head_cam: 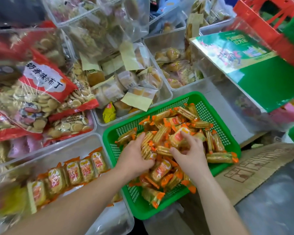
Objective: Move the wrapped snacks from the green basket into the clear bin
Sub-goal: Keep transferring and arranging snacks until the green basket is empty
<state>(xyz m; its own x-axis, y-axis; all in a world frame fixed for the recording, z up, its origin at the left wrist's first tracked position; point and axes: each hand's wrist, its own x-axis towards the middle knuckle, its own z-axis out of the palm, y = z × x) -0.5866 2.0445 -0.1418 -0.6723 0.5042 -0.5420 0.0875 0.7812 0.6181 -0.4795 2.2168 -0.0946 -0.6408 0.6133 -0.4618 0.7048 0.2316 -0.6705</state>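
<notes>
We see the green basket (202,106), a mesh plastic tray, heaped with wrapped snacks (159,170): biscuit stacks in clear packets with orange ends. Just left of it, the clear bin (75,150) holds a row of them side by side.

The light was bright and even, with only soft, faint shadows among the wrapped snacks (161,170). The middle, around the green basket (210,106), was sharp. Toward the edges the wide lens bent lines, and the red biscuit bags (41,78) and red crate (249,14) were smeared. I saw pale glare on the clear bin (66,150).
</notes>
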